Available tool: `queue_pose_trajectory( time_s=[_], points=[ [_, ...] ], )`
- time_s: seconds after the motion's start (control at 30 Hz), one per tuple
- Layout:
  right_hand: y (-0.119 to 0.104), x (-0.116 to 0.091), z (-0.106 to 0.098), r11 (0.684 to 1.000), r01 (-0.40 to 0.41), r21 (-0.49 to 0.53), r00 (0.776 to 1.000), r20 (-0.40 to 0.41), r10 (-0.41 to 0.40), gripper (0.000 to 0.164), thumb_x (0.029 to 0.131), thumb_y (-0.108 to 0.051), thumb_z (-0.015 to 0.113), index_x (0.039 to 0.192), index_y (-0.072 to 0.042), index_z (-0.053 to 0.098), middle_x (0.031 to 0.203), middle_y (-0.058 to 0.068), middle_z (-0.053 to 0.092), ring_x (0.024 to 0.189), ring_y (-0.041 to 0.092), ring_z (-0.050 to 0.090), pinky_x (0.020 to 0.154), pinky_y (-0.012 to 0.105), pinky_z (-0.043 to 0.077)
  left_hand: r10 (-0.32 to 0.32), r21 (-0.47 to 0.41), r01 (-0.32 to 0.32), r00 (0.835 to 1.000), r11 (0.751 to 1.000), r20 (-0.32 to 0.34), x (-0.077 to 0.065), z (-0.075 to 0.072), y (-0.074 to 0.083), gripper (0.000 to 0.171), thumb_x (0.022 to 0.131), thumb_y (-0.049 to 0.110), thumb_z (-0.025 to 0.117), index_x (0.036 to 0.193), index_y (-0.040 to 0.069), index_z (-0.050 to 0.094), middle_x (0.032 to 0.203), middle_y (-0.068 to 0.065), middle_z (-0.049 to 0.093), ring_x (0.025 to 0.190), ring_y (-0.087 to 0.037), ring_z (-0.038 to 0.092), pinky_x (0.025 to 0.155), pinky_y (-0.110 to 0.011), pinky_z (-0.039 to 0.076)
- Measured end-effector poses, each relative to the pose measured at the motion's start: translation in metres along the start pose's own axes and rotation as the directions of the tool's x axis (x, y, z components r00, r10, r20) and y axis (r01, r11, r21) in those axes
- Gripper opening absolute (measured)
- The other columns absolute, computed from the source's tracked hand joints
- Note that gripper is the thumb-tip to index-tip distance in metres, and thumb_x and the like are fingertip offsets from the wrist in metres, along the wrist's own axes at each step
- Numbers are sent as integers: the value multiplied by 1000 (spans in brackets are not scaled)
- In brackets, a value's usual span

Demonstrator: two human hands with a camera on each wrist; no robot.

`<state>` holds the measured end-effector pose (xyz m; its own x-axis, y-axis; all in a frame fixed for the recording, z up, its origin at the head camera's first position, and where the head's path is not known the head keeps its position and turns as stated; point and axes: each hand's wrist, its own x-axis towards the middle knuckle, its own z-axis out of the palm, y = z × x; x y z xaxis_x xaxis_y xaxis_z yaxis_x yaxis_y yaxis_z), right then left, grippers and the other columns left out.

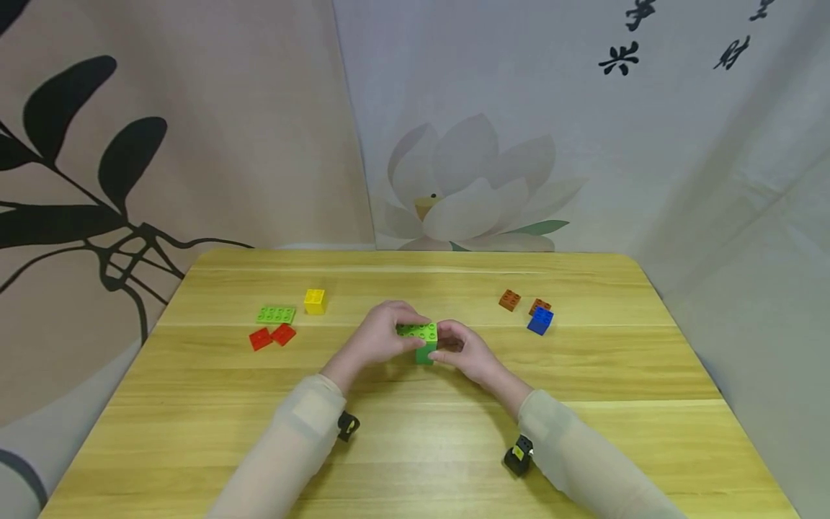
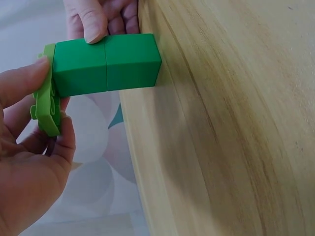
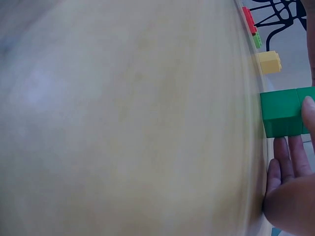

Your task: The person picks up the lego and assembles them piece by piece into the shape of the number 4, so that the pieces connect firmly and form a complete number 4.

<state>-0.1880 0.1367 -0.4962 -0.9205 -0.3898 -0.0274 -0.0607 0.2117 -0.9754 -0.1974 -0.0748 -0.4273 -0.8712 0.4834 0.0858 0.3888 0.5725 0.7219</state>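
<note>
Two dark green toy building blocks [image 1: 424,356], one on top of the other, stand upright on the table. A thin light green building plate [image 2: 46,93] with studs lies across their top and juts out past one side. My left hand [image 1: 387,334] pinches this plate between thumb and fingers. Around the dark green blocks, my right hand [image 1: 468,353] has its thumb on one face and fingers at another side. In the right wrist view the lower green block [image 3: 281,113] shows beside the right thumb; the plate is out of that view.
Left on the wooden table [image 1: 415,447] are a yellow block [image 1: 315,302], another light green plate [image 1: 276,315] and two red pieces [image 1: 261,339]. To the right lie two brown pieces [image 1: 509,300], one beside a blue block [image 1: 540,321]. A printed curtain [image 1: 480,144] hangs behind.
</note>
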Motion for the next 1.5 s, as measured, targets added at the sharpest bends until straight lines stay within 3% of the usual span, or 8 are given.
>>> queue_pose_trajectory(
  time_s=[0.4, 0.67, 1.07, 1.5],
  points=[
    [0, -2, 0, 1000, -3, 3, 1000, 7, 2, 41, 91, -8, 73, 128, -2, 57, 121, 12, 63, 111, 27, 57, 98, 42, 44, -5, -39, 6, 1000, 999, 10, 0, 0, 2, 32, 82, 10, 82, 113, 8, 75, 101, 0, 66, 93, -17, 57, 80, -33, 51],
    [-1, -3, 0, 1000, -3, -5, 1000, -3, 3, 41, 89, -7, 73, 127, -2, 57, 120, 12, 64, 111, 28, 58, 99, 44, 44, 41, -29, -41, 999, 999, -2, 2, 0, -2, 31, 80, 10, 83, 111, 8, 76, 99, 0, 68, 91, -17, 59, 80, -32, 51],
    [-3, -2, 0, 1000, 0, -7, 1000, 2, 0, 43, 89, -6, 73, 128, -1, 56, 122, 13, 63, 112, 29, 57, 101, 47, 43, 23, -42, -23, 1000, 999, -9, 1, 1, -2, 31, 80, 9, 82, 111, 8, 76, 98, 0, 67, 91, -17, 58, 79, -33, 51],
    [-1, 0, 1, 1000, -13, -19, 1000, -7, 13, 42, 90, -7, 73, 128, -1, 56, 122, 13, 63, 112, 30, 57, 100, 47, 43, 93, -8, -93, 994, 996, -65, -4, 5, -6, 34, 81, 11, 82, 113, 6, 74, 105, -6, 68, 101, -24, 58, 91, -44, 49]
  ],
)
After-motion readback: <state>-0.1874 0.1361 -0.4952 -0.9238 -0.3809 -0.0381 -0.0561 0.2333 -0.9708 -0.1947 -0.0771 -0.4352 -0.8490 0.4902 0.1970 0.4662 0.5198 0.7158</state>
